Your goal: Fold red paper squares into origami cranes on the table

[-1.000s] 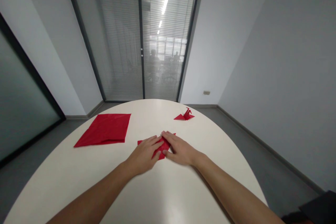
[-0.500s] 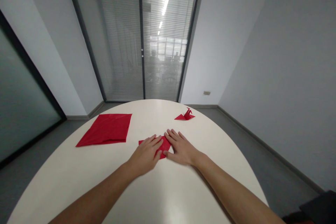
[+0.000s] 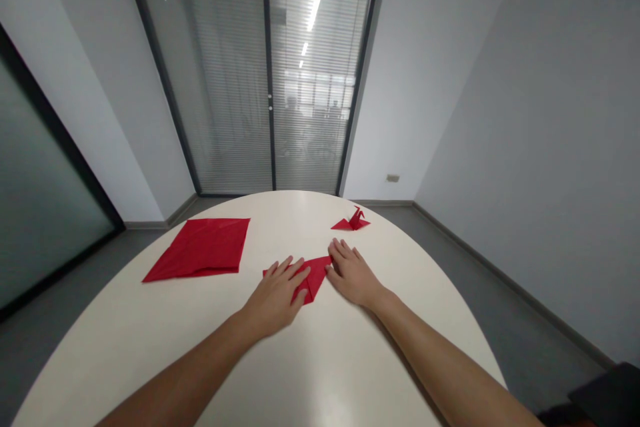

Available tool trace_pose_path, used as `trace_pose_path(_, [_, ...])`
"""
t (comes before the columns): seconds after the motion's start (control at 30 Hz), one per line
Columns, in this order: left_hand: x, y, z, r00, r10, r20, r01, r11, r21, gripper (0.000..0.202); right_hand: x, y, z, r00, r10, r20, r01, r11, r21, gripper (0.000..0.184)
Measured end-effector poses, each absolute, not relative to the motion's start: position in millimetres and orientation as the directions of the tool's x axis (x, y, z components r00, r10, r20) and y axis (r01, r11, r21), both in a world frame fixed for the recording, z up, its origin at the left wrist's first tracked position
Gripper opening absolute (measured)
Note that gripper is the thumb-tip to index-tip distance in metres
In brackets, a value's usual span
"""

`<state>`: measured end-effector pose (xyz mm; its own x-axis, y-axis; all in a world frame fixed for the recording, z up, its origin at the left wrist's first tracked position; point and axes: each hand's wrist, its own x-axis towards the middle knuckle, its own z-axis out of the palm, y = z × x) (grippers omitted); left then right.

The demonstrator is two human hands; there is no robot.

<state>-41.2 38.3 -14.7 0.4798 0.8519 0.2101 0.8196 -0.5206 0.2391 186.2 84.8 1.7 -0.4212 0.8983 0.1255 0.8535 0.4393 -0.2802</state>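
A folded red paper (image 3: 313,275) lies flat on the white round table (image 3: 300,360) in front of me. My left hand (image 3: 275,293) rests on its left part, fingers stretched out and pressing it down. My right hand (image 3: 353,275) lies flat at the paper's right corner, fingers spread, touching its edge. Most of the paper's left half is hidden under my left hand.
A stack of red paper sheets (image 3: 203,247) lies at the left of the table. A finished red paper crane (image 3: 353,221) stands at the far right. Glass doors with blinds (image 3: 270,80) are behind the table; grey floor surrounds it.
My right hand has slid rightward across the folded paper to its right corner, uncovering more of it. My left hand has stayed pressed on the left part.
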Motion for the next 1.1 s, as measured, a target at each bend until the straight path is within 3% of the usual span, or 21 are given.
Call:
trace_pose_path(0.1, [-41.5,39.0,-17.2,0.463,0.857,0.228,0.824,-0.511,0.244,0.052,181.2,80.9,3.7,-0.509,0.84,0.185,0.788,0.542,-0.293,0.057])
trace_pose_path(0.2, [-41.0,41.1,-21.1,0.439,0.856,0.274,0.827,-0.504,0.25,0.052,174.3,73.8,4.0,-0.612,0.777,0.149,0.707,0.622,-0.338,0.06])
trace_pose_path(0.37, [-39.4,39.9,-16.0,0.405,0.858,0.314,0.834,-0.488,0.257,0.049,172.1,69.6,2.7,-0.613,0.788,0.052,0.73,0.59,-0.344,0.067])
trace_pose_path(0.5, [-40.7,36.3,-9.3,0.481,0.795,0.368,0.77,-0.584,0.256,0.05,178.2,73.5,2.3,-0.623,0.781,0.032,0.732,0.597,-0.329,0.066])
trace_pose_path(0.67, [-42.5,37.4,-12.5,0.519,0.775,0.361,0.741,-0.618,0.263,0.042,181.4,79.2,4.6,-0.621,0.764,0.177,0.704,0.642,-0.303,0.055])
trace_pose_path(0.8, [-42.8,39.7,-14.7,0.484,0.805,0.343,0.776,-0.576,0.257,0.041,179.1,78.9,10.8,-0.678,0.652,0.338,0.559,0.757,-0.338,0.04])
trace_pose_path(0.93, [-43.6,40.0,-14.0,0.449,0.829,0.334,0.8,-0.539,0.263,0.045,180.2,76.2,14.2,-0.785,0.54,0.305,0.421,0.825,-0.376,0.042])
trace_pose_path(1.1, [-45.8,39.5,-13.0,0.468,0.824,0.32,0.772,-0.557,0.305,0.05,185.3,77.0,13.9,-0.796,0.523,0.304,0.385,0.826,-0.412,0.045])
